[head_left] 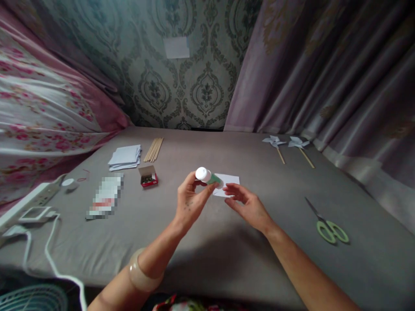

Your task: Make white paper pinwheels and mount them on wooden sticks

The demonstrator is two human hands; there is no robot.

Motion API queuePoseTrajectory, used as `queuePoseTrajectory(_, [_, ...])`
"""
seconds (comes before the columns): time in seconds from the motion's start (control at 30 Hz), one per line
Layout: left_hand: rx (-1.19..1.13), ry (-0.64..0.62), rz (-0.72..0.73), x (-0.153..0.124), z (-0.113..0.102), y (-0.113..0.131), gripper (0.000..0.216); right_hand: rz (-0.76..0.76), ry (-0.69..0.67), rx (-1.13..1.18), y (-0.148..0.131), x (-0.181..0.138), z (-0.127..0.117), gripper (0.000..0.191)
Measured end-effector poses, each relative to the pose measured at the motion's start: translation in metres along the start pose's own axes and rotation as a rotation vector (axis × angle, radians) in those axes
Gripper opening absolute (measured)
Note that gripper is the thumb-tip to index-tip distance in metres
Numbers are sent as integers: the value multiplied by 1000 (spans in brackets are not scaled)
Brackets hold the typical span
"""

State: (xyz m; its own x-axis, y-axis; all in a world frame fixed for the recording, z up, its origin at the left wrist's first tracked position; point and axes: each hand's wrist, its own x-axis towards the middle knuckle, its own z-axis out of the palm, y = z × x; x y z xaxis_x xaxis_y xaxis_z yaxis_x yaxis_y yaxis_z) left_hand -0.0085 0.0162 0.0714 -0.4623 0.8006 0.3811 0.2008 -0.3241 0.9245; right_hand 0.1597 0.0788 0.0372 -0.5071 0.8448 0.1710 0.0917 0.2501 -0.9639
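Note:
My left hand (pixel 190 199) is closed round a small green glue bottle (pixel 212 178) with a white cap (pixel 203 174), held tilted above the grey table (pixel 207 250). My right hand (pixel 247 204) reaches to the bottle's far end, fingers curled near it and over a white paper square (pixel 231 180) that lies on the table just behind. Whether the right fingers grip the bottle or the paper is unclear.
A stack of white paper squares (pixel 126 157), wooden sticks (pixel 154 149) and a small red box of pins (pixel 148 176) lie at the left. Two paper pinwheels (pixel 275 142) sit far right, green-handled scissors (pixel 327 226) near right. A power strip (pixel 30 203) is at the left edge.

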Motion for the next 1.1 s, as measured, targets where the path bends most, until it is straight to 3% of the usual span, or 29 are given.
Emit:
queuePoseTrajectory(0.2, [-103, -83, -118, -11, 26, 11, 28, 297, -81, 576, -14, -13, 5, 47])
queuePoseTrajectory(0.37, [-80, -81, -195, -14, 38, 13, 32, 388, -3, 904, -12, -20, 12, 37])
queuePoseTrajectory(0.5, [-87, -100, -241, -13, 45, 9, 32, 400, 60, 999, -7, -17, 16, 34])
queuePoseTrajectory(0.67, [17, -321, -241, 5, 31, -9, 35, 291, 291, 871, -15, 1, -18, 34])
queuePoseTrajectory(0.83, [476, -145, -13, 29, 7, -34, 16, 110, 505, 690, -33, 19, -61, 37])
queuePoseTrajectory(0.9, [628, -196, 113, 29, 7, -41, 16, 45, 510, 548, -36, 23, -62, 35])
queuePoseTrajectory(0.97, [714, -322, 226, 22, 11, -47, 17, 6, 481, 386, -33, 26, -56, 34])
queuePoseTrajectory(1.1, [841, -548, 339, 4, 22, -52, 21, 10, 397, 109, -12, 36, -43, 35])
